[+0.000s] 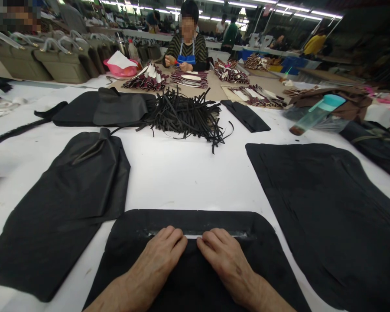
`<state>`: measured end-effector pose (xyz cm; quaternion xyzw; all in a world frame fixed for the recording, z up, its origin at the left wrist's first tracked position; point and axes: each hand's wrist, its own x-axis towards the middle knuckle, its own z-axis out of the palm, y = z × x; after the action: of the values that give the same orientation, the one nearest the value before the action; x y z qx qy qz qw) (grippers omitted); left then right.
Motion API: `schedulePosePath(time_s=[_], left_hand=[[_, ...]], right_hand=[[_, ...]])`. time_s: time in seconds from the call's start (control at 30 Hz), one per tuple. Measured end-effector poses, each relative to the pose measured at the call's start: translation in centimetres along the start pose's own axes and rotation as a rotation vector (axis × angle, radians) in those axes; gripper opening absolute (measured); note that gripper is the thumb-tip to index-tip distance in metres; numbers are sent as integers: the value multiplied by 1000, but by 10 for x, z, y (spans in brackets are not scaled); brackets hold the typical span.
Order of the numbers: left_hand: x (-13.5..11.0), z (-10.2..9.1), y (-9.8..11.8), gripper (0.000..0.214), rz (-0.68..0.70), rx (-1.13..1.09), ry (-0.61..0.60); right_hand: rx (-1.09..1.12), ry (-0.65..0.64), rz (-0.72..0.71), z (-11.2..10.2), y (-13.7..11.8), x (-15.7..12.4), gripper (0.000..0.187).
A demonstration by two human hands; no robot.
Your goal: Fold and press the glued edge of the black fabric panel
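Observation:
A black panel (188, 277) of fabric or leather with rounded corners lies flat at the near edge of the white table. Across its upper part runs a long narrow slot, where a white strip shows. My left hand (164, 255) has its bent fingers together on the slot's edge, left of the middle. Mirroring it on the right, my right hand (222, 255) grips the same edge, thumb and fingers close together. A short gap separates the two hands, and the fingertips are partly hidden against the panel.
Black pieces (68, 190) lie stacked on the left, and a larger black sheet (328, 208) on the right. Beyond are a heap of black strips (188, 112), a tilted bottle (318, 115), olive bags (61, 63) and a pink basin (120, 68). A co-worker (188, 43) sits opposite.

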<state>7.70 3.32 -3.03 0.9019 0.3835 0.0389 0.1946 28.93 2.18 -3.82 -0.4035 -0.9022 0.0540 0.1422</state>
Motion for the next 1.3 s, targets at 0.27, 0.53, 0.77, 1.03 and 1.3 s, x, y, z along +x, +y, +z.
schedulePosePath(time_s=[0.27,0.53,0.77,1.03,1.3], left_hand=[[-1,19,2,28,208,390,245],[1,28,32,38,46,593,300],[3,32,44,41,-57,616,287],[7,30,55,48,-155,623,180],[14,23,58,57,-145,648,112]], right_hand=[[-21,1,-57,3,4,-2,21],[-76,25,-121,2,6,-2,24],[-83,-70,-94,-11,19,-20,26],[-168,-134,-94,-21,39,-45,27],[-259,-103,-74,-38,50,-64,31]])
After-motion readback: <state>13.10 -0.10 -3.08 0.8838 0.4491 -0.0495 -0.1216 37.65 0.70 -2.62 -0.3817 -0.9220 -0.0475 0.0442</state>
